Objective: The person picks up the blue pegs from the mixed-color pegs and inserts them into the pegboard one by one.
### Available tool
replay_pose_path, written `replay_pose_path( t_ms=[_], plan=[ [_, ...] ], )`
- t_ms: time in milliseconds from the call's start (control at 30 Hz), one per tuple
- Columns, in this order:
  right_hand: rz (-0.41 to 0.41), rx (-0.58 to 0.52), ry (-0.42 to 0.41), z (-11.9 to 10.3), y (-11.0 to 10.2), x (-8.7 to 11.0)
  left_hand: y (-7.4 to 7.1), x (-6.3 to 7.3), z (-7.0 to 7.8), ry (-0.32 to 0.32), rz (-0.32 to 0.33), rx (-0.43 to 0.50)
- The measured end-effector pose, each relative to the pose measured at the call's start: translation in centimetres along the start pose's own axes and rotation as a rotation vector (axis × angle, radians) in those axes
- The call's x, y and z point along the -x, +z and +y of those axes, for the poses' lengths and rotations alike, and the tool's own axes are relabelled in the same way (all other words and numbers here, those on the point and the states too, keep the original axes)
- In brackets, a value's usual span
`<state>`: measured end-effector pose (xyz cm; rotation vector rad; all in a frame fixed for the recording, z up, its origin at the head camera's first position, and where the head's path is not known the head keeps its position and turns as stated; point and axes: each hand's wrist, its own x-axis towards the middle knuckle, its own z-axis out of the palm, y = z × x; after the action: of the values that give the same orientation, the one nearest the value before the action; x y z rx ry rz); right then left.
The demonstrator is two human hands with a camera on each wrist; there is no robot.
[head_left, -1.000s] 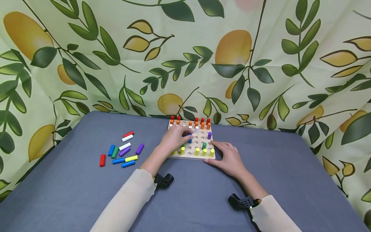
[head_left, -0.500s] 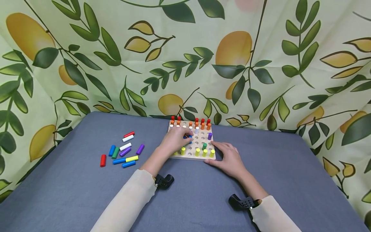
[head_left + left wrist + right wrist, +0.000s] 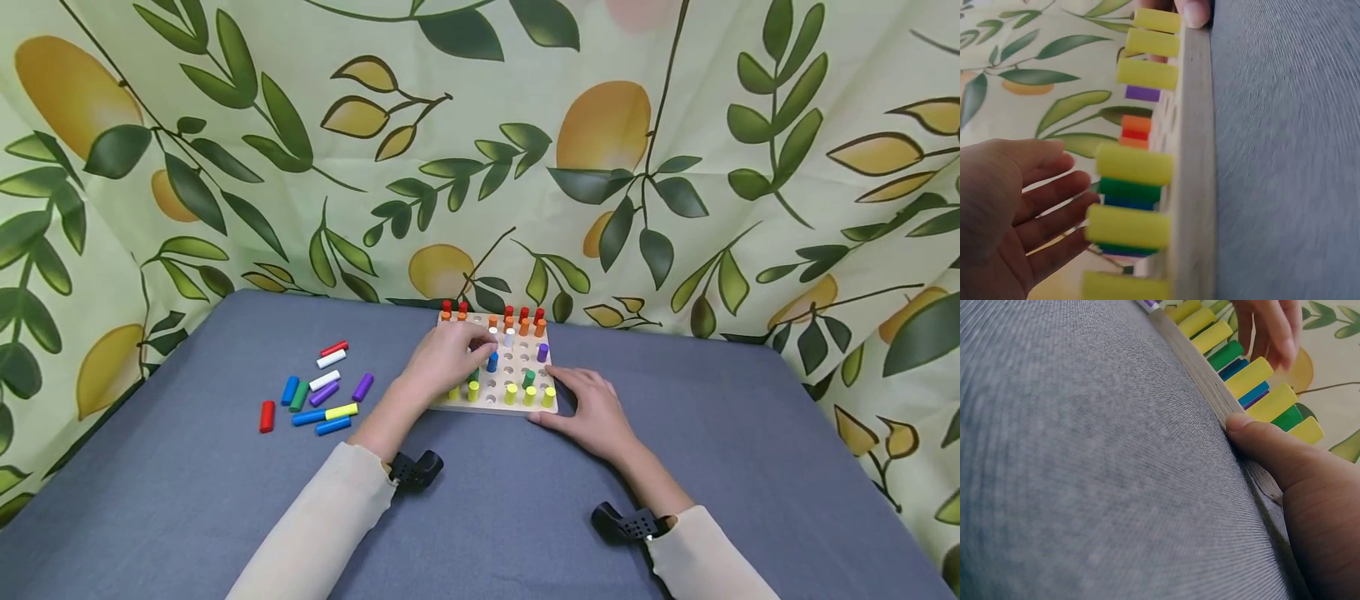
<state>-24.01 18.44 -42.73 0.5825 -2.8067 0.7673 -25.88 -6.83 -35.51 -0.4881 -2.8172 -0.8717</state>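
A wooden pegboard (image 3: 468,407) carries rows of coloured pegs standing upright in its holes. My left hand (image 3: 450,354) hovers over the board's left half with relaxed fingers (image 3: 1060,212) and nothing between them. Just beside its fingertips, a blue peg (image 3: 492,362) stands in a hole. My left hand covers part of the board's left side in the head view. My right hand (image 3: 588,412) holds the board's near right corner, its thumb (image 3: 1239,422) against the front edge and its fingers along the right side. Yellow pegs (image 3: 1252,376) line the row nearest me.
Loose pegs lie on the blue-grey tablecloth (image 3: 480,517) left of the board, among them a red peg (image 3: 267,416), a green peg (image 3: 299,396) and a purple peg (image 3: 363,386). A fruit-and-leaf patterned curtain (image 3: 480,200) hangs right behind the board.
My left hand has let go of the blue peg and drawn slightly up and left, so the peg now shows in its hole. My right hand stays put on the board.
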Motion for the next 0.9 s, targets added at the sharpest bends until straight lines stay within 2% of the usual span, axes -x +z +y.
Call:
replay_pose_path(
  t_ms=[233,400,533,700,900],
  plan=[
    [0.001,0.000,0.006,-0.1,0.2,-0.1,-3.4,1.9,0.0,0.027,0.001,-0.034],
    [-0.006,0.001,0.011,0.0,0.1,-0.1,-5.7,3.6,-0.8,0.031,0.008,-0.101],
    [-0.004,0.007,0.017,0.1,0.0,-0.1,-7.0,4.9,-2.1,0.032,0.022,-0.143],
    [-0.008,0.018,0.017,0.2,0.1,-0.2,-8.5,6.9,-4.4,0.011,0.048,-0.182],
    [-0.014,0.014,0.017,0.1,0.3,-0.2,-9.4,9.5,-7.0,-0.013,0.066,-0.182]
  ],
)
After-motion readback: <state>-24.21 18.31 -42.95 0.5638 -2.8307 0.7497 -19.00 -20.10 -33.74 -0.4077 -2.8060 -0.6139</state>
